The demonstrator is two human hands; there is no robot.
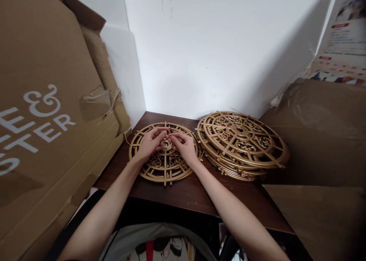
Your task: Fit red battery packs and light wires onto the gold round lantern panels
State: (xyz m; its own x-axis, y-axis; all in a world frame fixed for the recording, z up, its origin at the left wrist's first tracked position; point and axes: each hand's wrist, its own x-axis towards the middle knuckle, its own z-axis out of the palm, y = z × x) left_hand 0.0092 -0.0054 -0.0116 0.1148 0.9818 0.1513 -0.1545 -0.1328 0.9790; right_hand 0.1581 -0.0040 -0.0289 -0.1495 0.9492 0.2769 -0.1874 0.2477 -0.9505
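Observation:
A round gold openwork disc [165,174], with rings, spokes and scroll ornaments, lies flat on the dark wooden table. Above its centre, my left hand [152,142] is closed, with thumb and fingers pinched near the hub. A small red piece [154,152] shows under its fingers; its kind is unclear. My right hand [184,146] meets it from the other side, its thumb and forefinger also pinched. Whatever lies between the fingertips is too small to make out.
To the right stands a stack of similar gold discs [225,152] with thin yellow wires on top. A large cardboard box [57,70] flanks the left, another cardboard box [314,139] the right. A white wall [200,55] rises behind the brown table [188,194].

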